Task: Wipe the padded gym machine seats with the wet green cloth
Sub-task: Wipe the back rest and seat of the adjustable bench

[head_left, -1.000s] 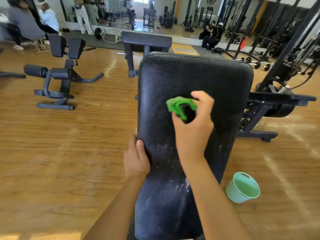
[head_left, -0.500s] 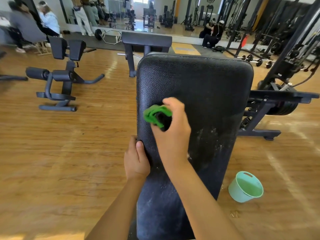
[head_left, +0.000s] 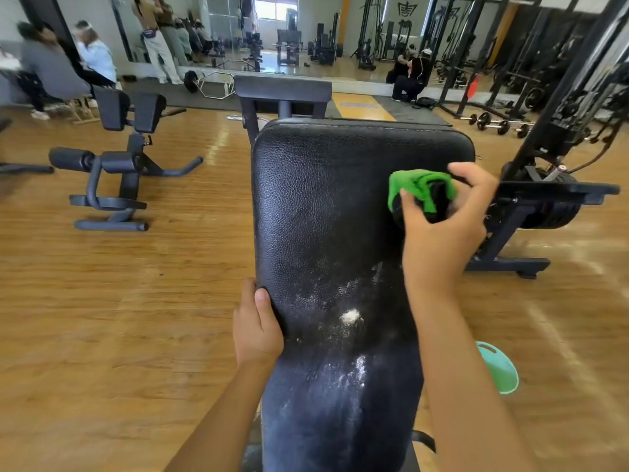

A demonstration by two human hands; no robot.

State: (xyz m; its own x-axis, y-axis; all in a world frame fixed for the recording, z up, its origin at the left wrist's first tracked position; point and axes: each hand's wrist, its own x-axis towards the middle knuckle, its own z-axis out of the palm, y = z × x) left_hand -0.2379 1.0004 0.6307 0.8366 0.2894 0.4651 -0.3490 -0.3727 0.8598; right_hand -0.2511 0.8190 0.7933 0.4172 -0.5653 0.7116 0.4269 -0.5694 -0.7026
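A long black padded bench seat (head_left: pixel 323 212) runs away from me in the middle of the view, with white dusty smears on its near half. My right hand (head_left: pixel 442 233) grips the bunched green cloth (head_left: pixel 413 189) and presses it against the pad near its right edge, in the upper part. My left hand (head_left: pixel 257 325) clasps the pad's left edge lower down, thumb on top of the leather.
A mint-green bucket (head_left: pixel 498 369) stands on the wooden floor right of the bench, partly behind my right arm. A black machine frame (head_left: pixel 510 260) sits close on the right. Another padded machine (head_left: pixel 119 172) stands at the left. People are by the far mirror wall.
My right hand swept the green cloth from the pad's left side across to its right edge. My left hand kept its hold on the left edge.
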